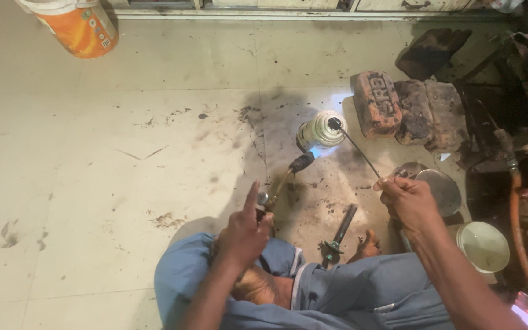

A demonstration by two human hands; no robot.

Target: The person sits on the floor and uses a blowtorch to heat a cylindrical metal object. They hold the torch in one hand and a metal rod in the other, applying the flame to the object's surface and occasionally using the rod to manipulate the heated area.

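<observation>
I sit on the floor in blue trousers. My left hand [245, 229] grips a brass gas torch [285, 177], index finger raised; its dark nozzle throws a bluish flame at a small shiny metal pot [319, 130] lying on its side on the tiles. My right hand [406, 200] pinches a thin dark rod [355, 150] whose far tip touches the pot's upper edge. My bare foot [369, 245] shows between my knees.
Several sooty bricks [398, 109] lie right of the pot. Two round metal lids [442, 189] [484, 244] and an orange hose [517, 232] are at the right. A dark hand tool [339, 231] lies by my foot. An orange bucket [77, 24] stands far left.
</observation>
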